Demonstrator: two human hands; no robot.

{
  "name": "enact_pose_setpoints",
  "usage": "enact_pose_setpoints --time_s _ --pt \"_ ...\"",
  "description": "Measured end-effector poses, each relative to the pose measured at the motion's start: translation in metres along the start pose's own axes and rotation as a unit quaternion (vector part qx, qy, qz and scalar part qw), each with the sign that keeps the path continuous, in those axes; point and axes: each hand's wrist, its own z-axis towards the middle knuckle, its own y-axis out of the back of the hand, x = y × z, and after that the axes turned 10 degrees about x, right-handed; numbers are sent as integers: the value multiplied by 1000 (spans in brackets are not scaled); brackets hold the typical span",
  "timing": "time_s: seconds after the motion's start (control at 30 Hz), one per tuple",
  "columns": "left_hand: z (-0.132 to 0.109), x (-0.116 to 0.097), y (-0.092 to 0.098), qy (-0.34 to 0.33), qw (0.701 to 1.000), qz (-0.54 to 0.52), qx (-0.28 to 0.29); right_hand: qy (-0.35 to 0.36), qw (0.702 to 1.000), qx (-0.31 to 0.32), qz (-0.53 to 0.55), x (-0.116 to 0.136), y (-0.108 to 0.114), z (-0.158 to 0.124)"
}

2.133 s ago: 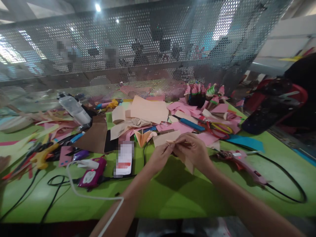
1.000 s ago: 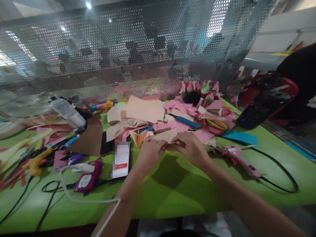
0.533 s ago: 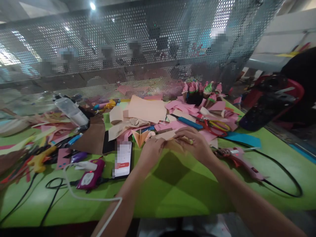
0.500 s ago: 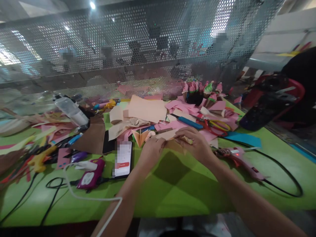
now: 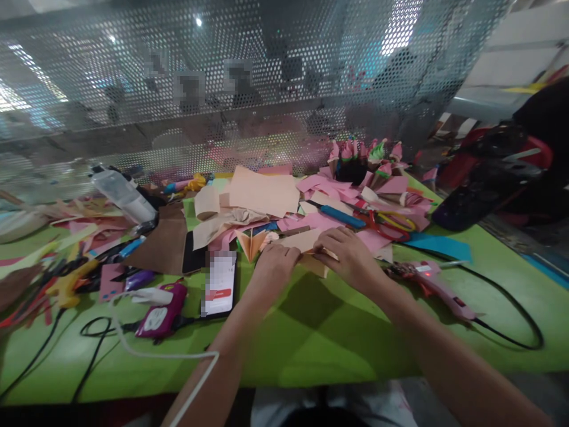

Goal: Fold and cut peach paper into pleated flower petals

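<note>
A piece of tan paper (image 5: 315, 266) is stretched between my two hands, just above the green table (image 5: 329, 338). My left hand (image 5: 276, 265) pinches its left side, fingers bent. The fingers of my right hand (image 5: 345, 254) are closed on the right side. Part of the paper hangs below the fingertips, and the rest is partly hidden by them. Close beside my left hand stands a folded orange paper piece (image 5: 252, 244). Behind the hands lie pink and peach paper sheets (image 5: 264, 193) in a loose pile.
To the right lie a pink glue gun (image 5: 438, 287) with its cable, red and yellow scissors (image 5: 391, 222) and a blue-handled cutter (image 5: 342, 216). On the left are a phone (image 5: 221, 284), a magenta power adapter (image 5: 162, 311) and a clear bottle (image 5: 124, 196). A perforated metal screen (image 5: 267, 118) stands behind.
The flap of paper below my fingers has changed its angle and now looks squarer. Both hands stay in nearly the same place, and the view has shifted slightly.
</note>
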Motion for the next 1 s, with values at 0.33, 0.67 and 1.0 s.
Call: enact_pose_setpoints --time_s 0.33,0.67,1.0 --pt "2 9 -5 134 894 -420 -78 -90 968 -130 197 -2 4 0" --pt "8 -9 -16 228 609 -744 -157 -200 876 -121 422 17 -16 0" --pt "7 -24 -13 195 613 -752 -146 -290 751 -84 587 21 -32 9"
